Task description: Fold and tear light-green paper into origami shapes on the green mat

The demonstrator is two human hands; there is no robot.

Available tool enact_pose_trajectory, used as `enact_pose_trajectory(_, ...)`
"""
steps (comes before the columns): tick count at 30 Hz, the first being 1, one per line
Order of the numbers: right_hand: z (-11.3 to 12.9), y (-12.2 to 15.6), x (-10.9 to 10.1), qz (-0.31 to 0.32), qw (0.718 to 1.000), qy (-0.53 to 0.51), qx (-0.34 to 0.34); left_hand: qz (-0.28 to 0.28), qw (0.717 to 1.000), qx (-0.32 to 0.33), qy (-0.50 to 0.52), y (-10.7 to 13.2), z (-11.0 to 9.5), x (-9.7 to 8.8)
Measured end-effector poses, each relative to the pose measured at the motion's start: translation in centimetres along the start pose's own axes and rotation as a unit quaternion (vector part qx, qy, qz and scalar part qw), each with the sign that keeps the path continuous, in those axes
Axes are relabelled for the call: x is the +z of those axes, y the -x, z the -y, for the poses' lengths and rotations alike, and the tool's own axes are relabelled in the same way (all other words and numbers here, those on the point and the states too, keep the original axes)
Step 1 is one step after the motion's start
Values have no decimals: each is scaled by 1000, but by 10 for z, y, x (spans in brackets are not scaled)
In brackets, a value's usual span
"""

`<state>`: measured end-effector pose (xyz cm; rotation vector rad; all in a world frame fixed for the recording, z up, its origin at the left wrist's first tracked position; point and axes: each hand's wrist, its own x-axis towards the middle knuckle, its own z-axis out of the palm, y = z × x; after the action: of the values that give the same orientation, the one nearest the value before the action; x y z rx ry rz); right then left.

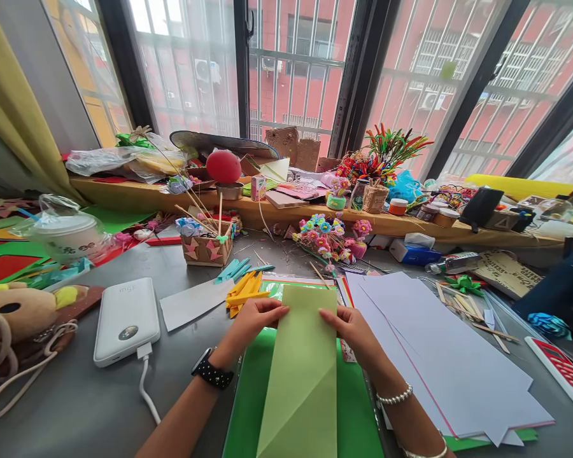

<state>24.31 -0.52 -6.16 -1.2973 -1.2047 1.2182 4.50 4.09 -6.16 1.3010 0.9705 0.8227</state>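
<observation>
A long light-green sheet of paper (303, 356) stretches away from me, with a diagonal crease or fold edge across its near part. My left hand (262, 316) pinches its left edge near the far end, thumb on top. At the same height, my right hand (347, 326) grips the right edge between thumb and fingers. Beneath the paper lies a darker green pack (253, 388) with a shiny cover. Strips of folded yellow paper (246, 291) lie just beyond my left hand.
A white power bank (128, 321) with a cable sits left, near a plush toy (16, 318). White sheets (439, 356) spread out on the right, beside a red-and-white calculator (566, 369). Beyond stand a cardboard box (205, 248) and crochet-like flowers (322, 235), below a cluttered windowsill.
</observation>
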Motion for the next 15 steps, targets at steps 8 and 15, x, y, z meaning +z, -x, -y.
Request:
enact_pose_trajectory(8,-2,-1,0,41,999,-10,-3,-14,1000,5,20,1,-2,2)
enact_pose_trajectory(15,1,1,-1,16,998,-59,-19,-15,999,-32,13,0,-2,2)
